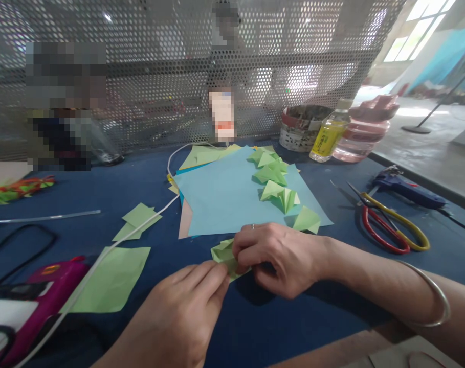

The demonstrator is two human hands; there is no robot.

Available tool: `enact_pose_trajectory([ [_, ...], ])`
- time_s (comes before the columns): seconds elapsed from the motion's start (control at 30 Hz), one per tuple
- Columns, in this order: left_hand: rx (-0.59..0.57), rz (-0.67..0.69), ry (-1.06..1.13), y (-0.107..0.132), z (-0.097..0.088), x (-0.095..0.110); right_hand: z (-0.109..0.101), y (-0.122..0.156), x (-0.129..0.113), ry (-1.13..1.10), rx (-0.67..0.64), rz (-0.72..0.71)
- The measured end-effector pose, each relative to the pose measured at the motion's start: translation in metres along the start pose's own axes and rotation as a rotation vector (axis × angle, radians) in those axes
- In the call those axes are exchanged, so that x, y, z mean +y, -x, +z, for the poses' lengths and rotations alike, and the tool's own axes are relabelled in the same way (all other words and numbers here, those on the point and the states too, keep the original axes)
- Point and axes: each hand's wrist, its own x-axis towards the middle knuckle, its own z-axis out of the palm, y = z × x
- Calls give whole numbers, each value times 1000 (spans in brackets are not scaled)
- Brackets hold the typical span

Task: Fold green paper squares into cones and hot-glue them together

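Note:
A small piece of green paper (pixel 222 250), partly folded, lies on the blue table under both hands. My left hand (pixel 186 301) has its fingers pressed together on the paper's near left edge. With curled fingers, my right hand (pixel 276 255) grips the right side and hides much of it. Beyond my hands are light blue sheets (pixel 220 194). Several folded green paper pieces (pixel 272 176) form a row on their right part, and another green piece (pixel 307 220) sits just past my right wrist. Flat green squares (pixel 117 278) lie to the left.
Scissors (pixel 393 227) and a blue glue gun (pixel 408 189) lie at right. A yellow-labelled bottle (pixel 328 135), a pink jug (pixel 362 133) and a round basket (pixel 299 130) stand at the back. A white cable (pixel 97 260) crosses the left side near a magenta device (pixel 59 281).

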Motion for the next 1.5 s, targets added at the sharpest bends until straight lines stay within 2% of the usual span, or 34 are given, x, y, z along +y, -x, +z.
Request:
enact_pose_trajectory([
  [0.23, 2, -27, 27, 4, -4, 5, 0, 2, 3, 109, -20, -59],
  [0.47, 53, -32, 59, 3, -2, 3, -1, 2, 4, 111, -11, -40],
  [0.63, -47, -98, 88, 5, -1, 2, -1, 2, 4, 82, -8, -26],
  [0.83, -138, -21, 14, 6, 1, 0, 0, 2, 5, 65, -6, -1],
  [1.0, -209, -53, 36, 7, 3, -1, 3, 2, 10, 27, 79, 18],
  [1.13, -209, -62, 29, 8, 5, -1, 3, 1, 13, 64, 162, 28],
  [1.3, -213, -72, 40, 8, 6, -1, 3, 0, 13, 139, 63, 31],
  [1.5, -163, -60, 31, 8, 3, -1, -2, 1, 12, 156, 61, 50],
])
